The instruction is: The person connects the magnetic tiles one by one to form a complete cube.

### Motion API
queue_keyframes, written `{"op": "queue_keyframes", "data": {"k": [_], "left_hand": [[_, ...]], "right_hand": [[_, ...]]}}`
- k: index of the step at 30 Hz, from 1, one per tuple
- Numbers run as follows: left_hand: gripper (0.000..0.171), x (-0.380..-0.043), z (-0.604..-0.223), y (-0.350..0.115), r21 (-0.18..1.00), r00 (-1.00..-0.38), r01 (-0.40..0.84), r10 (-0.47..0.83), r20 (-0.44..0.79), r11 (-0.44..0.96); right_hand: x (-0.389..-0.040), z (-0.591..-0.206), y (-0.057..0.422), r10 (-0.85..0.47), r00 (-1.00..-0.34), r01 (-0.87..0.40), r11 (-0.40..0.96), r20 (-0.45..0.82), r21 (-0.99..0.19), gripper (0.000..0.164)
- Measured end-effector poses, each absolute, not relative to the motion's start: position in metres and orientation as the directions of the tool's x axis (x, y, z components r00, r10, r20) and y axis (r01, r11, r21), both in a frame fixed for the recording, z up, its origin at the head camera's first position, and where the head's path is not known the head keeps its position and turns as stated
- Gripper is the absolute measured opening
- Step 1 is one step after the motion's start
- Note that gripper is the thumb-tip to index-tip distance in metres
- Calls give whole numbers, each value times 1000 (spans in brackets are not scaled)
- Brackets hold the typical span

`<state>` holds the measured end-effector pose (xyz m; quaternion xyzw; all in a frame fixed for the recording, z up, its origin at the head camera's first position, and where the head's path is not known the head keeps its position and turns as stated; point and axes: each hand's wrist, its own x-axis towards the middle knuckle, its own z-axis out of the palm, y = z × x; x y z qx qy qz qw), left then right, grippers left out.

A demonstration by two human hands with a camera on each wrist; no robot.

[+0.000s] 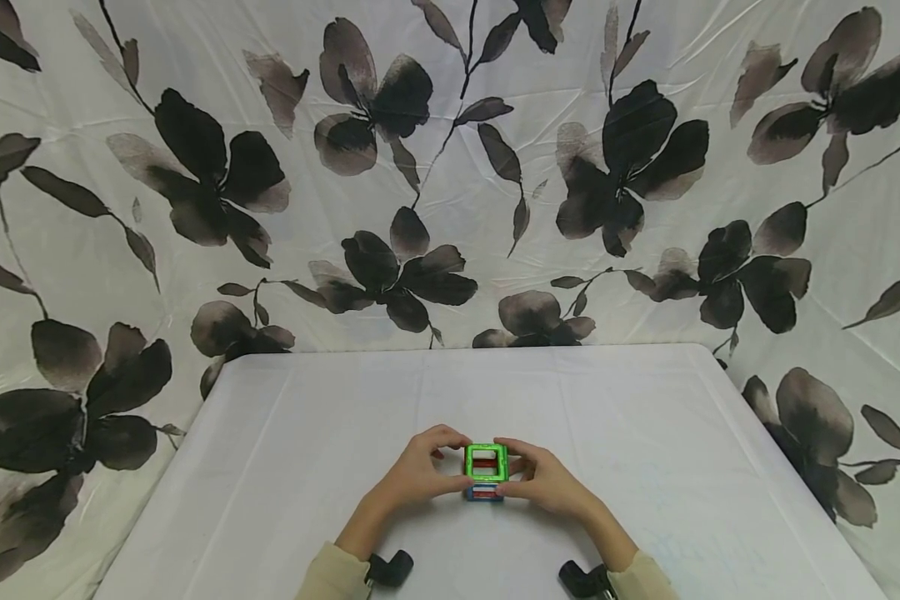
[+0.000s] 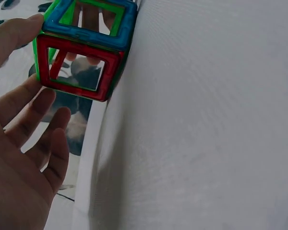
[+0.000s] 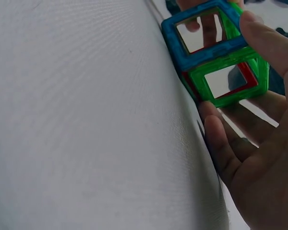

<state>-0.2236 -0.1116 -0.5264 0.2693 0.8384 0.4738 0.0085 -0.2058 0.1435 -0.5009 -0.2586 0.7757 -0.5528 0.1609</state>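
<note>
A small cube of magnetic tiles (image 1: 486, 477) stands on the white table near the front middle. Its top tile is green, and a blue tile (image 3: 201, 56) faces the person. In the left wrist view a red tile (image 2: 44, 62) forms the left side; a green tile (image 3: 197, 79) forms the right. My left hand (image 1: 416, 471) holds the cube's left upper edges between thumb and index finger, the other fingers loosely bent. From the right, my right hand (image 1: 555, 483) grips it with the thumb near the front corner and fingers at the back. The underside is hidden.
The white table (image 1: 330, 400) spreads around both hands, its far edge meeting a hanging floral cloth (image 1: 495, 217). Dark wrist-worn devices (image 1: 393, 569) sit by both beige sleeves (image 1: 335, 575).
</note>
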Motion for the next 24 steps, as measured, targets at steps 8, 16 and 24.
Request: {"op": "queue_keyframes", "data": {"k": [8,16,24], "left_hand": [[55,-220,-529,-113,844,-882,340,452,133,415],[69,-218,-531,-112,869,-874,299,479,83,394],[68,-218,-532,-112,895,-888,251,456,61,369]], "right_hand": [[-213,-526,145,-557,-830,-230,319,15,-919,74],[-213,-528,146,-593,-805,-268,355,6,-895,77],[-211,-522,144,-604,-797,-292,382,2,-877,75]]}}
